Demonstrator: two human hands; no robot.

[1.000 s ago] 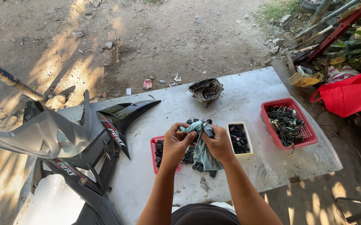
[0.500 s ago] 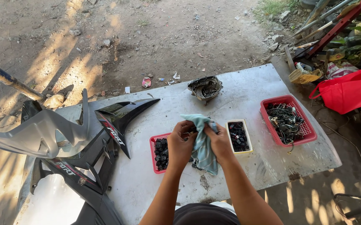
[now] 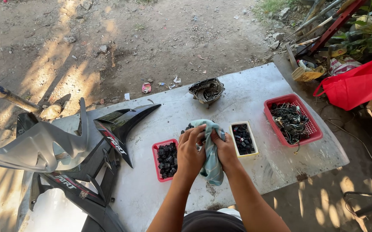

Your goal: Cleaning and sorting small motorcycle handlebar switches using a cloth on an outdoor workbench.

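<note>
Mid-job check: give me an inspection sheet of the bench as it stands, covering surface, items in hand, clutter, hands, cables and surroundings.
Surface: pale grey table, stained, dappled with sun.
Job's things: teal cloth bunched around a small dark part, mostly hidden.
Clutter: small red basket and cream tray of black parts; round metal housing; grey and black fairing panels at the table's left end.
Grippers: left hand and right hand both closed on the cloth.
Cables: tangled wires in the large red basket.
Surroundings: dirt ground with litter; red bag; plants and poles at upper right.
</note>
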